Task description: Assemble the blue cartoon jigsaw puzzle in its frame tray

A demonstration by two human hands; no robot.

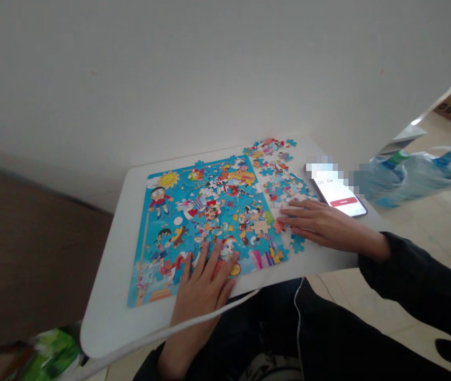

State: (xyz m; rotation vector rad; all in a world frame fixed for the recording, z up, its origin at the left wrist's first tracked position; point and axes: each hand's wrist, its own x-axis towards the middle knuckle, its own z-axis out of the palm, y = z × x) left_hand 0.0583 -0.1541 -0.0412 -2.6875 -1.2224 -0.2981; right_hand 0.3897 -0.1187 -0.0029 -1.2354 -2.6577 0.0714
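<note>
A blue jigsaw puzzle (189, 227) with cartoon figures lies flat on a small white table (108, 270). My left hand (205, 280) rests on its lower edge, palm down with the fingers spread. Beyond the puzzle's right edge, my right hand (321, 222) lies over loose puzzle pieces (289, 185), its fingers stretched out and touching some of them. What lies under that palm is hidden. One pale piece (261, 226) sits face down on the puzzle's right part. More loose pieces (271, 145) are heaped near the far right corner.
A phone (342, 193) with a lit timer screen lies right of the loose pieces. Plastic-wrapped bottles (412, 174) stand on the floor to the right. A white cable (194, 320) crosses the table's front edge. A wall rises behind; a green bag (51, 354) is at lower left.
</note>
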